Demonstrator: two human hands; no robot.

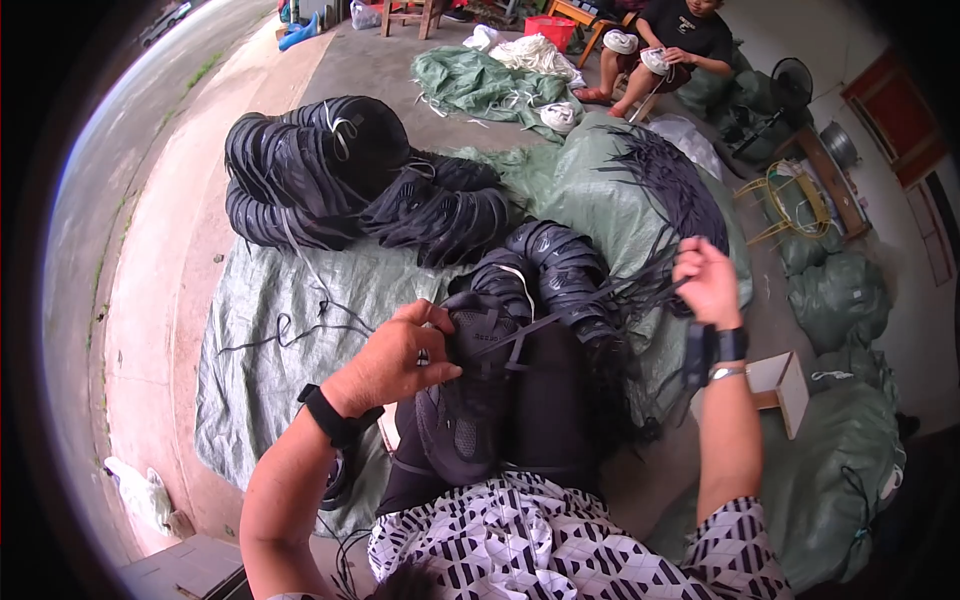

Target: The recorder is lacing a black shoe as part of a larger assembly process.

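Observation:
On my lap lies a dark grey shoe upper, its toe toward me. My left hand is closed on the edge of its opening, thumb and fingers pinching near the tongue. A flat dark shoelace runs from the shoe's eyelets up to the right. Its far part leads to my right hand, which is raised with fingers pinched together on it. Just behind the right hand, a heap of loose dark laces drapes over a green woven sack.
Stacked dark shoe uppers stand at the far left on a green sheet, with another row beyond my knees. A white-topped stool is at right. A seated co-worker holds white bundles at the back, near a fan.

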